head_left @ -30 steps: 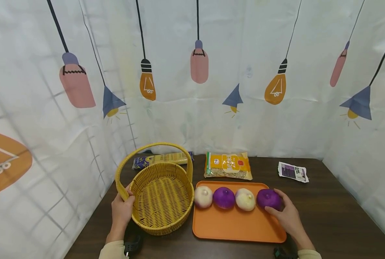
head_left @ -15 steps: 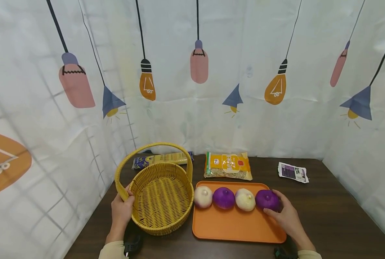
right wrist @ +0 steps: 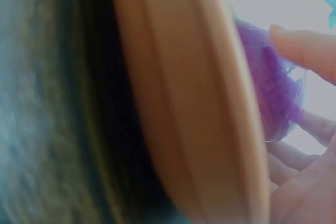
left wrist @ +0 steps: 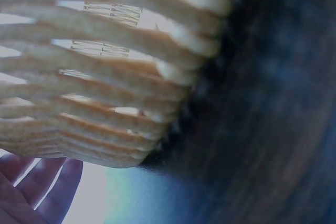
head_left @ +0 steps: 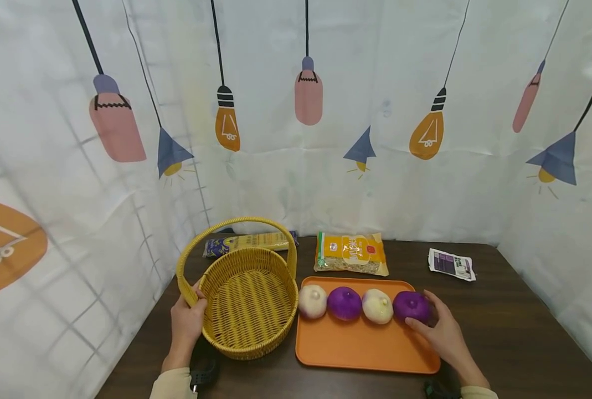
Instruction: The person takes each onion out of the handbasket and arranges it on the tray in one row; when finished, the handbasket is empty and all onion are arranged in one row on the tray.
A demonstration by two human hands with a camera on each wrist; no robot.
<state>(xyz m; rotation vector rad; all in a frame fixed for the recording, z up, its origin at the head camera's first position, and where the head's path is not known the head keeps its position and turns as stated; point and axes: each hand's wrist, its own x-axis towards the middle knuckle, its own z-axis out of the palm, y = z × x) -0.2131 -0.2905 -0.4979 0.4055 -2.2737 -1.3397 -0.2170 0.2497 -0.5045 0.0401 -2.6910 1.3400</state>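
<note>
On the left, my left hand (head_left: pixel 188 320) grips the side of a yellow woven basket (head_left: pixel 250 350) where its tall arched handle meets the rim; nothing lies in the basket. The left wrist view shows the basket's woven wall (left wrist: pixel 94 82) close up, with some fingers (left wrist: pixel 60 187) below it. My right hand (head_left: pixel 444 333) holds a purple onion (head_left: pixel 411 306) between thumb and fingers, at the right end of an orange tray (head_left: pixel 358 354). The onion (right wrist: pixel 270 82) also appears in the right wrist view, partly hidden by the tray's edge (right wrist: pixel 194 98).
Two whitish onions (head_left: pixel 377 306) and another purple onion (head_left: pixel 344 303) line up along the tray's upper part. Behind lie a long noodle-like pack (head_left: pixel 251 242), a yellow bag of grain (head_left: pixel 351 254) and a small white-purple packet (head_left: pixel 452 264). A printed curtain (head_left: pixel 296 183) encloses the dark table (head_left: pixel 510 327).
The purple onion in my right hand has shifted very slightly left. My left hand keeps its grip on the basket. The head view has tilted a little.
</note>
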